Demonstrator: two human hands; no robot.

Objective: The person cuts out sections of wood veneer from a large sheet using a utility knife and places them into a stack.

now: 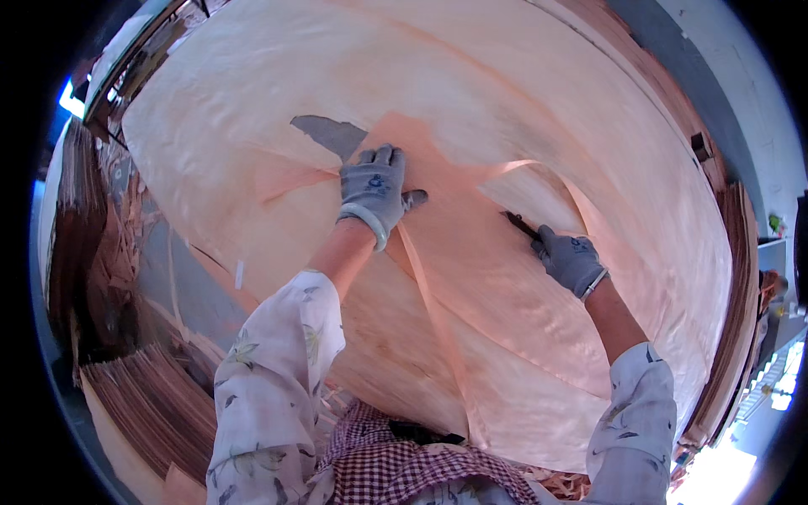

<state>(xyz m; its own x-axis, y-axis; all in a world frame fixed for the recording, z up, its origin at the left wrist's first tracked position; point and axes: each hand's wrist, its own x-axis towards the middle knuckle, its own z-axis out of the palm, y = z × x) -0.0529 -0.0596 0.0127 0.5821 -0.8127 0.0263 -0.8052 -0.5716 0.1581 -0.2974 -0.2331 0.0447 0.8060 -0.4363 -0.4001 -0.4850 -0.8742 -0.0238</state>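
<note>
A large, pale wood veneer sheet (505,93) spreads out in front of me. My left hand (373,187), in a grey glove, presses flat on a pinkish piece of veneer (446,189) lying on it, fingers extended. Just beyond those fingers is a grey, ragged-edged patch (330,133). To the right, my gloved right hand (572,261) closes around a dark utility knife (522,225), its tip close to the pinkish piece's edge. A thin veneer strip (431,290) runs from beside my left hand toward my body. Another strip (509,167) curls up above the knife.
Stacked veneer sheets stand at the lower left (160,412), and a further stack (741,244) is along the right edge. Torn veneer scraps (118,244) litter the left side. My checked apron (396,459) is against the near edge of the sheet.
</note>
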